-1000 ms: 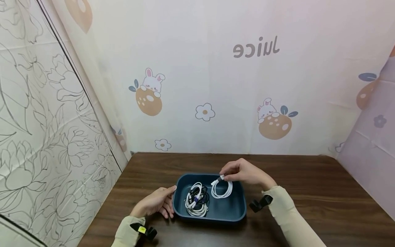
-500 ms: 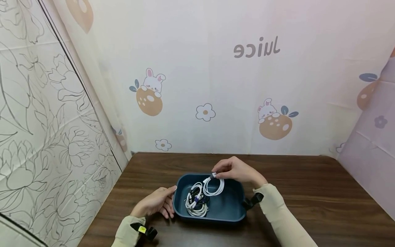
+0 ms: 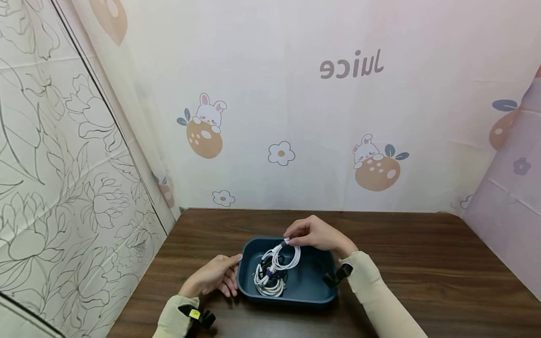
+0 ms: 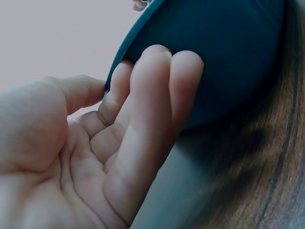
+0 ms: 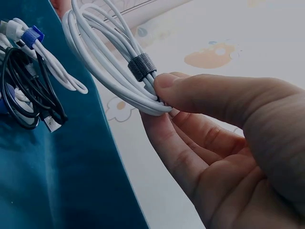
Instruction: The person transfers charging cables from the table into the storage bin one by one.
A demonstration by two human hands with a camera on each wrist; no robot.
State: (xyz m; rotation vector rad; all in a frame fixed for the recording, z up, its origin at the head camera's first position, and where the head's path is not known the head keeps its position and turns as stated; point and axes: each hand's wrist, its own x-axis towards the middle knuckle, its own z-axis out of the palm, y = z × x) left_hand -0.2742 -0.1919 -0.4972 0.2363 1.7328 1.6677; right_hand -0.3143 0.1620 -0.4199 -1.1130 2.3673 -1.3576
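A coiled white cable [image 3: 291, 260], bound by a dark grey strap, is pinched between the thumb and fingers of my right hand [image 3: 319, 234]. The right wrist view shows the coil [image 5: 102, 52] hanging from the fingertips, above the dark blue bin [image 3: 313, 294]. In the head view it overlaps a pile of bundled cables [image 3: 270, 284] in the bin's left half. That pile has white cables and a black cable [image 5: 28, 90], with a blue strap [image 5: 32, 36] among them. My left hand [image 3: 215, 277] rests at the bin's left side, thumb at the rim, loosely extended fingers along the outer wall.
The bin stands on a dark brown wooden table [image 3: 401, 263]. Behind the table hangs a pale printed curtain [image 3: 253, 117], and a flower-patterned panel [image 3: 76, 188] runs along the left side.
My right hand has moved left with the white cable coil, from over the bin's right half to over the pile. My left hand stays at the bin's left side.
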